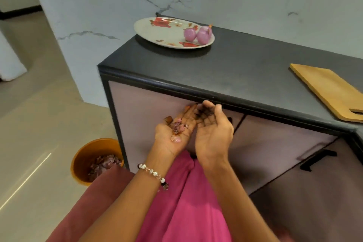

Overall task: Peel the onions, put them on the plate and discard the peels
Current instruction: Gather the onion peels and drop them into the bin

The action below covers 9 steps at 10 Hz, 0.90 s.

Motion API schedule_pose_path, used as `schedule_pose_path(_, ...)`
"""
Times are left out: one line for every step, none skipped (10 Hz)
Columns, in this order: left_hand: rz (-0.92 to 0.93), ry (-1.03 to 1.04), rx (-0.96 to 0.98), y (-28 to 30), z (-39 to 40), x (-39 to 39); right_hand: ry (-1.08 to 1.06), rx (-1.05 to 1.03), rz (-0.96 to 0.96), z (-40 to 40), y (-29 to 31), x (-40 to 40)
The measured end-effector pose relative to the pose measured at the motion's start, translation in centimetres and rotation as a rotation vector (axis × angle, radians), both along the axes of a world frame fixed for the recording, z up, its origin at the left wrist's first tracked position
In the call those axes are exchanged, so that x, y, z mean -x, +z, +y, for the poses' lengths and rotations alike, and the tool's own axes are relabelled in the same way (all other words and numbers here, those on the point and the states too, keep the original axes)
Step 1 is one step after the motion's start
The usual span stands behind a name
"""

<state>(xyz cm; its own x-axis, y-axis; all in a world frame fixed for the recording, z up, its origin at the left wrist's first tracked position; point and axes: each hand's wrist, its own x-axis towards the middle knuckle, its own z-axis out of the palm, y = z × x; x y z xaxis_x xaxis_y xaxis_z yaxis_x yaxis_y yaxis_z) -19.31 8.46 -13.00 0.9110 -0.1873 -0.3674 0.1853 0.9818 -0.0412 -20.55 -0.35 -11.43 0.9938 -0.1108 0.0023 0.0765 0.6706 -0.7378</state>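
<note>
Two peeled purple onions (198, 33) lie on the right part of a white flowered plate (157, 33) at the back left corner of the black counter. My left hand (174, 133) is held palm up below the counter's front edge, with a small heap of onion peels (177, 127) resting on its flat palm. My right hand (213, 131) stands on edge just right of it, fingers loosely bent, touching the left fingertips and holding nothing. An orange bin (82, 155) with several peels inside stands on the floor to the left.
A wooden cutting board (326, 90) lies at the counter's right side. Grey cabinet doors with a black handle (316, 158) face me below the counter (235, 68). A marble wall rises behind; tiled floor (29, 133) spreads left.
</note>
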Motion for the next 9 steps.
schedule_pose_path(0.043,0.213,0.020,-2.2,4.4,1.4,0.160,-0.022,0.098,4.9,-1.8,1.5)
schedule_pose_path(0.084,0.408,0.011,-4.7,9.7,2.6,0.369,0.031,0.132,10.4,-3.8,2.9)
schedule_pose_path(0.154,0.540,-0.043,-6.4,14.3,3.5,0.540,0.099,0.131,15.1,-6.2,3.2)
schedule_pose_path(0.258,0.653,-0.114,-9.0,18.7,3.4,0.660,0.162,0.192,19.6,-8.9,2.5)
schedule_pose_path(0.327,0.738,-0.131,-12.1,22.5,2.5,0.687,0.206,0.343,24.0,-12.0,0.7)
schedule_pose_path(0.460,0.785,-0.182,-16.4,26.2,1.1,0.735,0.216,0.540,28.2,-15.8,-1.8)
schedule_pose_path(0.632,0.751,-0.289,-21.3,29.3,-0.8,0.798,0.271,0.708,31.8,-20.6,-4.5)
schedule_pose_path(0.811,0.597,-0.395,-26.3,31.3,-2.4,0.844,0.428,0.789,34.0,-25.0,-6.8)
schedule_pose_path(1.059,0.505,-0.578,-30.4,32.5,-3.9,0.867,0.553,0.831,35.6,-29.7,-8.4)
